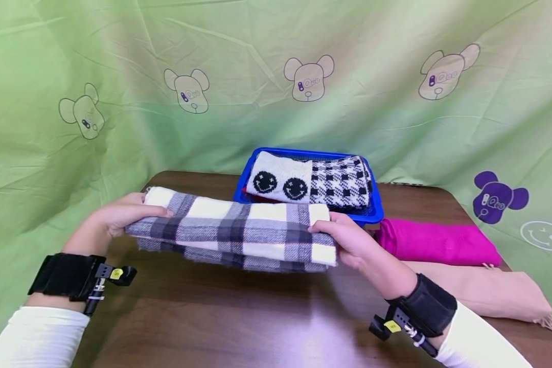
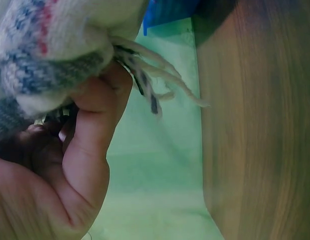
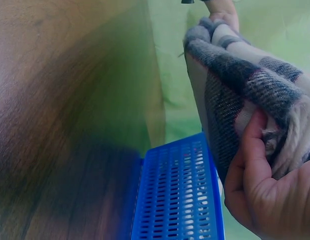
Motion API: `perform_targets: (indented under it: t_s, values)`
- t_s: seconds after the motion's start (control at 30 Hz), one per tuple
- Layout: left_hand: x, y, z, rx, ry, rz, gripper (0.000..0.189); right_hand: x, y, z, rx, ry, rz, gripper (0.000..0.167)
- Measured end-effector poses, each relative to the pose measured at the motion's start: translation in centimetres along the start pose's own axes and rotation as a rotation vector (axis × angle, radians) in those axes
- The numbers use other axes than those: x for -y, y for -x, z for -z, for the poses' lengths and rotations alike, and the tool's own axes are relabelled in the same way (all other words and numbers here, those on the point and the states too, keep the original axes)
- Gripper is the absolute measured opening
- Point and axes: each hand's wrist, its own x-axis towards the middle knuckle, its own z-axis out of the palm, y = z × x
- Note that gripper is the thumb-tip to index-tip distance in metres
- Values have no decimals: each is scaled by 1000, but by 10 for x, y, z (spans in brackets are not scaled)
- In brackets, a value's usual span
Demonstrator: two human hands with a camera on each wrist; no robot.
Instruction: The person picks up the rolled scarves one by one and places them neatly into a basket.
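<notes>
A folded scarf (image 1: 239, 225) in white, grey and dark plaid is held up above the table, stretched between both hands. At its left end my left hand (image 1: 121, 212) grips it, thumb on top and fingers underneath. The right end is pinched the same way by my right hand (image 1: 349, 237). In the left wrist view, fringe strands (image 2: 149, 75) hang past the curled fingers of the left hand (image 2: 69, 165). From the right wrist, the folded layers of the plaid scarf (image 3: 240, 80) show, with the right hand (image 3: 260, 185) holding their edge.
Behind the scarf stands a blue plastic basket (image 1: 372, 212) with a folded black-and-white patterned knit (image 1: 303, 181) in it. On the table's right side lie a folded magenta scarf (image 1: 441, 243) and a folded pale pink scarf (image 1: 492, 291). A green curtain (image 1: 257, 51) hangs behind the wooden table (image 1: 221, 317).
</notes>
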Motion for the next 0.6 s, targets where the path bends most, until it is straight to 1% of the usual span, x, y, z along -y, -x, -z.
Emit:
perform_targets:
  t_s: [0.23, 0.43, 0.6]
  values:
    - [-5, -4, -10, -17, 17, -2, 26, 3, 5, 10, -3, -27, 10, 26]
    - [-8, -8, -19, -11, 29, -19, 25, 6, 10, 17, -14, -24, 22, 25]
    - [-12, -12, -26, -19, 50, -31, 21, 10, 13, 24, -30, -22, 25, 25]
